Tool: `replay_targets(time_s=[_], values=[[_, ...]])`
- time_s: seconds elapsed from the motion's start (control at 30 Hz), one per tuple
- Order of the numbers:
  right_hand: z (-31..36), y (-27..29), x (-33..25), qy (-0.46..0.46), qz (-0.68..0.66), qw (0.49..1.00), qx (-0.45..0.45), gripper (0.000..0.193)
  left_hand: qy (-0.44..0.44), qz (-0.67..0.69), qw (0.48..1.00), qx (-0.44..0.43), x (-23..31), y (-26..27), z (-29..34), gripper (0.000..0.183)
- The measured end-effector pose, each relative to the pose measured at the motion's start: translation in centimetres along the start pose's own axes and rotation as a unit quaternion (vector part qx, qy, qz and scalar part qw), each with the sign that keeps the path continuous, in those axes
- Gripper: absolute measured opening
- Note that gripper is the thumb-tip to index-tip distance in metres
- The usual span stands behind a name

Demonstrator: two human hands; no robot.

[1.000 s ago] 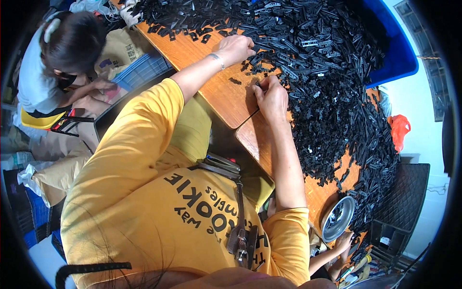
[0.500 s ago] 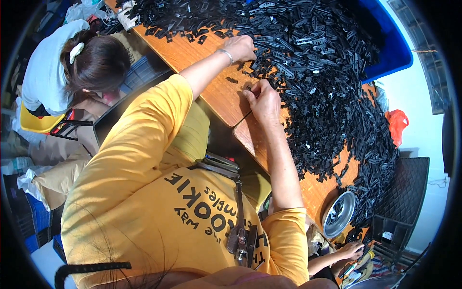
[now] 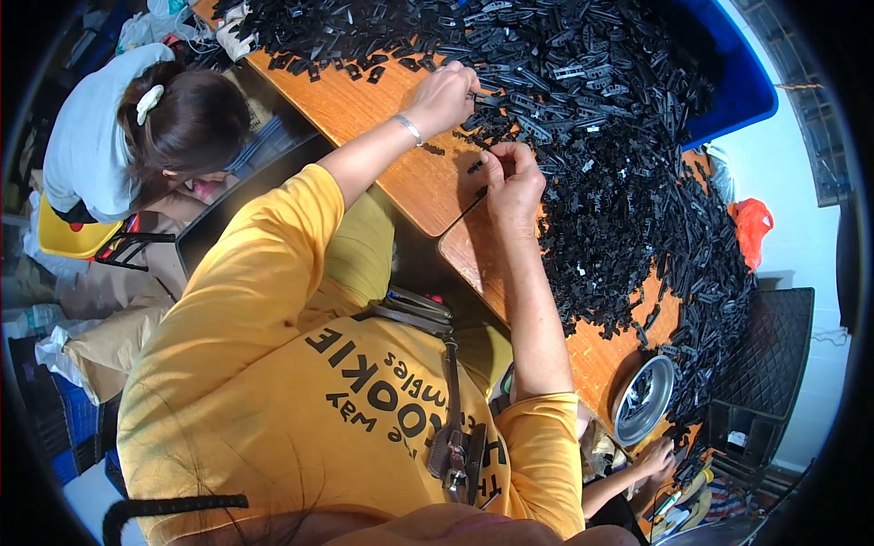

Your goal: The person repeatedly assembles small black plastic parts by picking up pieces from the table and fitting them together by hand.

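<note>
Left hand [image 3: 448,98] curled at edge of long black parts [image 3: 555,73]; grip hidden, can't be told. Right hand [image 3: 516,182] held over bench [image 3: 364,102], thumb and fingertips drawn together, small black piece [image 3: 475,167] seen just beside tips; whether clamped can't be told. Best pinched singly, lightly, by edges. Long parts slotted, apparently hard plastic; small piece knobbly.

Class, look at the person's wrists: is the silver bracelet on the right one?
No, the silver bracelet circles the wrist of the left hand; the right hand has none.
</note>
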State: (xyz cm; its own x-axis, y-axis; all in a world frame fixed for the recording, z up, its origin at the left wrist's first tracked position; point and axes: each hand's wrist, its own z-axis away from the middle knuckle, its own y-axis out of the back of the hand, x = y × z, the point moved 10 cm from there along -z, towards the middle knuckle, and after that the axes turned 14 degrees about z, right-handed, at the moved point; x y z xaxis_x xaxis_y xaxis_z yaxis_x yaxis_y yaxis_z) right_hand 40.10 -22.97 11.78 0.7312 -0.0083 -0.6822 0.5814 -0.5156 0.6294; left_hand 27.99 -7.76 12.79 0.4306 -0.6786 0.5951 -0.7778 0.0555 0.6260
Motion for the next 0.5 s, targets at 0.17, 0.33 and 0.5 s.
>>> replay_targets(time_s=[0.17, 0.33, 0.5], values=[[-0.1, 2.5, -1.4, 0.030, -0.047, 0.996, 0.076, 0.014, 0.022, 0.239, 0.971, -0.021, 2.6, 1.0, 1.9, 0.026], [-0.1, 4.2, -3.1, 0.066, -0.073, 0.988, 0.123, 0.014, 0.147, 0.547, 0.821, -0.074, 3.6, -1.0, 4.9, 0.030], [0.9, 5.9, -4.6, 0.113, -0.018, 0.981, 0.157, 0.014, 0.248, 0.633, 0.726, -0.107, 5.5, -1.1, 7.1, 0.037]])
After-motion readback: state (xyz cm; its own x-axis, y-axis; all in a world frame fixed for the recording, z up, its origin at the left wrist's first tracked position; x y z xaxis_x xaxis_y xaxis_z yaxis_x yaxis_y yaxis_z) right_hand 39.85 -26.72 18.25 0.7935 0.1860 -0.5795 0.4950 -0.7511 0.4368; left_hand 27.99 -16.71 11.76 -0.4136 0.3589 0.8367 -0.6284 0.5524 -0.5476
